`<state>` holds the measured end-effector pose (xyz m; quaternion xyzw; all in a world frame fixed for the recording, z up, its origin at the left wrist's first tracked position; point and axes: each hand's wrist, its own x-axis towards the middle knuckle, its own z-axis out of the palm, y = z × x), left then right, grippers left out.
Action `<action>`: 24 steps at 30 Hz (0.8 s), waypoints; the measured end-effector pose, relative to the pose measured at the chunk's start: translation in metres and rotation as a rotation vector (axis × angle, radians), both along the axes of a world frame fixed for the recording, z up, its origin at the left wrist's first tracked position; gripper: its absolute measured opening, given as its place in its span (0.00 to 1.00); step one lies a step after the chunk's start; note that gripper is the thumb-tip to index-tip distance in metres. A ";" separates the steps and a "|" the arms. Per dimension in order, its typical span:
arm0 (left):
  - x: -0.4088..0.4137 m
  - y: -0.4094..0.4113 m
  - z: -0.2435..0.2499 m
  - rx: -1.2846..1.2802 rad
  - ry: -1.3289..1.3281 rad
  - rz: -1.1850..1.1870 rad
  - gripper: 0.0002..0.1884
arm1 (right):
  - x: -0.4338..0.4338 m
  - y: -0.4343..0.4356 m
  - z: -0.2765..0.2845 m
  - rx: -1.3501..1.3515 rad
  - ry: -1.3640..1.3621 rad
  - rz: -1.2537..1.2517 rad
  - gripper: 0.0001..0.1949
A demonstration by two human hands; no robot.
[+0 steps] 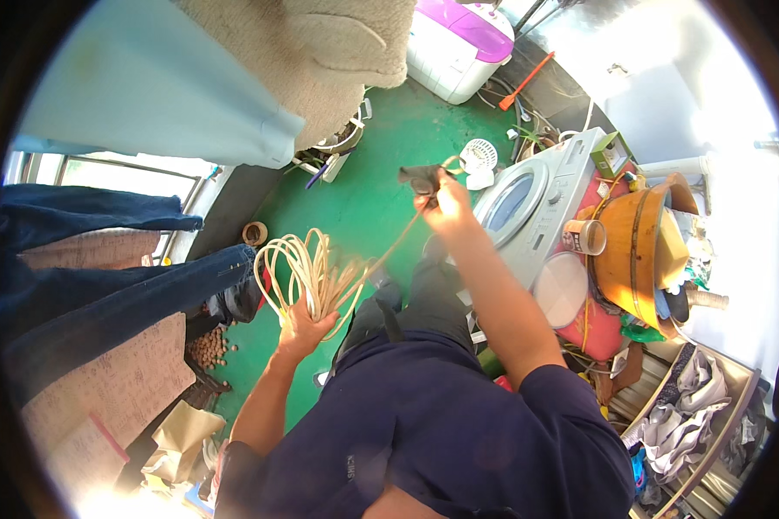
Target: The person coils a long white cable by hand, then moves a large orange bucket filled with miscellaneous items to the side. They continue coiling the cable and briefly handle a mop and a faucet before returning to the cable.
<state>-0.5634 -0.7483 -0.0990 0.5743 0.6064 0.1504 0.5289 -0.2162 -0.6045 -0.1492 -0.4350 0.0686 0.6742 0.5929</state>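
My left hand [306, 327] grips a bundle of pale, cream-coloured cord [305, 266] gathered in several loose loops. From the loops a single strand runs up to my right hand [449, 200], held farther out in front of me. That hand clutches a dark cloth [419, 178], and the strand passes into or beside it. A short bit of the strand shows just past the hand. Part of the bundle near my left hand looks blurred.
A front-loading washing machine [526, 194] stands on the right, near a wooden bucket [623, 253] full of items. A purple-and-white washer [457, 48] sits ahead on the green floor [363, 188]. Jeans [136, 298] and a blue sheet [149, 84] hang at left. A white basket [479, 156] lies ahead.
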 end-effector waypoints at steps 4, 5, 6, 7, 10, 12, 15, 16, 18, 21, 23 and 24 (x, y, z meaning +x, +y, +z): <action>-0.027 -0.014 0.015 -0.038 -0.081 0.028 0.31 | 0.070 0.027 -0.051 -0.112 -0.056 -0.195 0.11; -0.036 -0.018 0.020 -0.070 -0.003 0.018 0.31 | 0.085 0.033 -0.059 -0.161 -0.047 -0.139 0.12; -0.044 -0.021 0.024 -0.102 0.073 0.007 0.31 | 0.087 0.040 -0.062 -0.173 -0.062 -0.177 0.13; -0.051 -0.028 0.030 -0.137 0.147 -0.006 0.31 | 0.086 0.042 -0.064 -0.168 -0.173 -0.190 0.14; -0.082 -0.057 0.031 -0.119 0.137 0.103 0.31 | 0.126 0.061 -0.069 -0.186 -0.327 -0.215 0.13; -0.120 -0.090 0.011 -0.185 0.241 0.157 0.32 | 0.179 0.078 -0.056 -0.090 -0.280 -0.213 0.11; -0.155 -0.131 0.000 -0.111 0.155 0.266 0.30 | 0.208 0.100 -0.044 -0.216 -0.347 -0.241 0.13; -0.161 -0.132 -0.004 -0.091 0.122 0.262 0.30 | 0.230 0.102 -0.048 -0.188 -0.391 -0.204 0.12; -0.176 -0.147 -0.015 -0.082 0.083 0.334 0.28 | 0.246 0.107 -0.047 -0.154 -0.484 -0.220 0.11; -0.169 -0.152 -0.022 -0.097 -0.003 0.428 0.24 | 0.217 0.115 -0.028 -0.187 -0.524 -0.229 0.13; -0.165 -0.139 -0.025 -0.109 -0.011 0.484 0.22 | 0.205 0.112 -0.016 -0.114 -0.457 -0.283 0.12; -0.162 -0.130 -0.026 -0.126 0.013 0.511 0.21 | 0.203 0.109 -0.008 -0.077 -0.423 -0.283 0.12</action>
